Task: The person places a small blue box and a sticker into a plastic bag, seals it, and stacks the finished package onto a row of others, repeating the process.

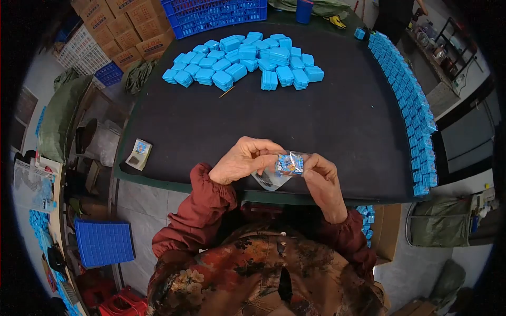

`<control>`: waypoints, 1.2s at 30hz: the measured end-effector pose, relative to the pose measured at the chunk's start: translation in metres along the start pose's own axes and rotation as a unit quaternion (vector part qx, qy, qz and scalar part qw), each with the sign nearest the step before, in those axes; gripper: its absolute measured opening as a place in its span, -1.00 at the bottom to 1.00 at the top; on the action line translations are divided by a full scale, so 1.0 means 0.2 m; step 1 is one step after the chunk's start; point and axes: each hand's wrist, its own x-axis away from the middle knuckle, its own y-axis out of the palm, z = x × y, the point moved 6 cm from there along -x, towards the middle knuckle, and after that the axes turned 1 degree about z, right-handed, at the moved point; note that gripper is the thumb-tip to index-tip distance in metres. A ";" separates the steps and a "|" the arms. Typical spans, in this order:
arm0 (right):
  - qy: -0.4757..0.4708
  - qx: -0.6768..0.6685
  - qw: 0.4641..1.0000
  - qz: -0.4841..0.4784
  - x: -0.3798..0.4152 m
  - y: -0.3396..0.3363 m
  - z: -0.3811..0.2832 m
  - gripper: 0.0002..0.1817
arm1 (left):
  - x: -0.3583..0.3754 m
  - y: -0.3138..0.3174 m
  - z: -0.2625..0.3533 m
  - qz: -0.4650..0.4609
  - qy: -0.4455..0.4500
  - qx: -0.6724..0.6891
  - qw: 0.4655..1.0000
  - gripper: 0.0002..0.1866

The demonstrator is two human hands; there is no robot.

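Between my two hands, near the table's front edge, is a small clear plastic bag point(290, 163) with a blue printed card in it. My left hand point(247, 159) pinches its left end, and my right hand point(323, 181) pinches its right end. Under the hands lies a clear plastic piece point(271, 180) at the edge of the dark table point(200, 121). A stack of small printed cards point(139, 154) rests at the table's left front corner. Beyond my hands, blue cases point(247, 51) are heaped towards the back of the table.
Wrapped blue cases point(414, 110) line the table's right edge. A blue crate point(213, 16) and a blue cup point(304, 10) stand at the back. A cardboard box point(387, 231) is below the front edge at right. A person point(392, 16) stands at the back right.
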 end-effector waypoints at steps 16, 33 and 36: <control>-0.036 0.129 0.989 0.068 0.02 -0.06 -0.06 -0.81 | -0.30 -0.11 -0.01 -0.160 -0.053 0.022 0.985 -0.62; 0.008 0.034 0.962 0.270 0.03 -0.34 -0.05 -0.74 | -0.72 -0.48 -0.17 0.271 0.127 -0.566 0.768 -0.48; -0.002 0.028 0.962 0.271 0.02 -0.38 -0.01 -0.76 | -0.55 -0.37 -0.12 0.181 0.217 -0.544 0.790 -0.51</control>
